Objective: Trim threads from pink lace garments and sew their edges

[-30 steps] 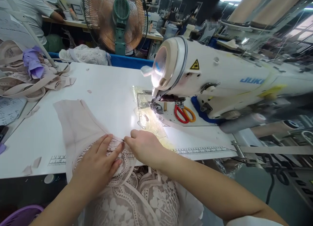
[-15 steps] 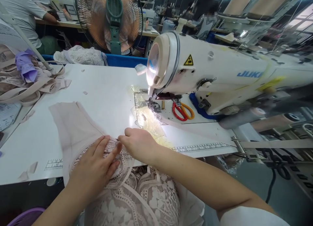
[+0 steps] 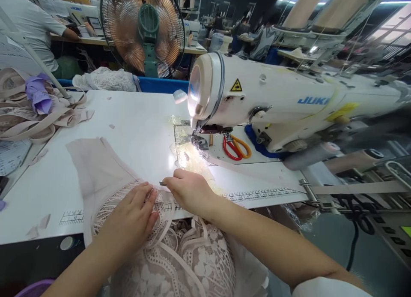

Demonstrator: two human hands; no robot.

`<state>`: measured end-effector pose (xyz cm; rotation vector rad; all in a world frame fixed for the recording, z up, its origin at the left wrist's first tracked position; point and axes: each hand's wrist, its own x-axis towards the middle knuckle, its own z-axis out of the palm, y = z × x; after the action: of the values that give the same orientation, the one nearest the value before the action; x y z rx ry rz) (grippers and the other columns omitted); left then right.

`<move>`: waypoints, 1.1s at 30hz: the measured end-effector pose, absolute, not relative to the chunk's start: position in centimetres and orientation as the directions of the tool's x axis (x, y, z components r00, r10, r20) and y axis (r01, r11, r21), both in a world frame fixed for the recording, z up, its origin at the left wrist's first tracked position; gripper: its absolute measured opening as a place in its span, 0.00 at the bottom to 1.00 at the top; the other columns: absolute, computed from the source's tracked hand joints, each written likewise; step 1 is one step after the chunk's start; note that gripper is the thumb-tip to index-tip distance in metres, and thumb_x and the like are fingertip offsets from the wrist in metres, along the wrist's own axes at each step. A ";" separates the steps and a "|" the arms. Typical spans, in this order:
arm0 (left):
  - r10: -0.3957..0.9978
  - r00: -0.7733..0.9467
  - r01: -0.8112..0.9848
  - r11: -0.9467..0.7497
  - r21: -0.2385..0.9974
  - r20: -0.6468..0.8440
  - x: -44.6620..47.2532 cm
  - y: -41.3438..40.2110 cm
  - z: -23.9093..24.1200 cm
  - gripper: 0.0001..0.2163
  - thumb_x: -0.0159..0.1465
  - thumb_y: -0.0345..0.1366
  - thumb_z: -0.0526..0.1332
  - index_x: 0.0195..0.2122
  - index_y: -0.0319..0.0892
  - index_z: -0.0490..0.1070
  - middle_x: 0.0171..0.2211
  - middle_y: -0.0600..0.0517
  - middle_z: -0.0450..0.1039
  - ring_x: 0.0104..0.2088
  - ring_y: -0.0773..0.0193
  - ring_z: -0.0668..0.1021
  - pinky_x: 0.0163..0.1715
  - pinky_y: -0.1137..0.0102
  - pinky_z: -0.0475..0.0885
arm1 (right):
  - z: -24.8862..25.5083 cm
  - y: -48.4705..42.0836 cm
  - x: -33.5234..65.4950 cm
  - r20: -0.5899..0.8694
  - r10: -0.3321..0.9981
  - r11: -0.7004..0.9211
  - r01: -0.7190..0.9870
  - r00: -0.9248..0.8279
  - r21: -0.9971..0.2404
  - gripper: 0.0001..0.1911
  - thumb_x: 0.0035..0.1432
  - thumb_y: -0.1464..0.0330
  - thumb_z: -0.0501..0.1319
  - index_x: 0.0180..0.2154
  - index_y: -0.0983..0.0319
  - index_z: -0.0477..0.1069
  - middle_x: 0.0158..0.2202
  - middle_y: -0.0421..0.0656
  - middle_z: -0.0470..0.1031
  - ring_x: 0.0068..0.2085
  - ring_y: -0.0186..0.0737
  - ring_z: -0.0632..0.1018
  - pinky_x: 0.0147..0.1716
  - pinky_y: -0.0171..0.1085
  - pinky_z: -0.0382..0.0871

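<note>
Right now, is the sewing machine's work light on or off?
On. A bright glow falls on the white table and the clear plastic under the head of the sewing machine.

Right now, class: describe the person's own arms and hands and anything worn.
The left hand and right hand are bare: no gloves, rings or watch show. The left forearm and right forearm are uncovered. A white fabric sleeve edge shows on the right upper arm; none on the left.

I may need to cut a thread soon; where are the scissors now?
In the head view, the scissors lie on the sewing machine bed under its arm, right of the presser foot, beyond the right hand.
</note>
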<state>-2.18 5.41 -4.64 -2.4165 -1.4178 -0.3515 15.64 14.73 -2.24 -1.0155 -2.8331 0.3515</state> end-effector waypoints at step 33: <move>0.790 0.500 0.864 -0.482 -0.145 0.355 -1.1 5.3 -4.8 0.24 0.57 0.44 0.65 0.52 0.35 0.69 0.50 0.32 0.67 0.50 0.37 0.73 0.43 0.47 0.76 | -2.6 14.8 16.7 0.035 0.570 0.808 0.552 -0.821 -0.203 0.09 0.60 0.73 0.55 0.38 0.62 0.74 0.27 0.40 0.65 0.25 0.35 0.60 0.22 0.34 0.46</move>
<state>-1.07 5.32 -4.80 -2.4434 -1.3905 -0.3468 16.71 14.81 -2.57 -0.9011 -2.8971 0.2811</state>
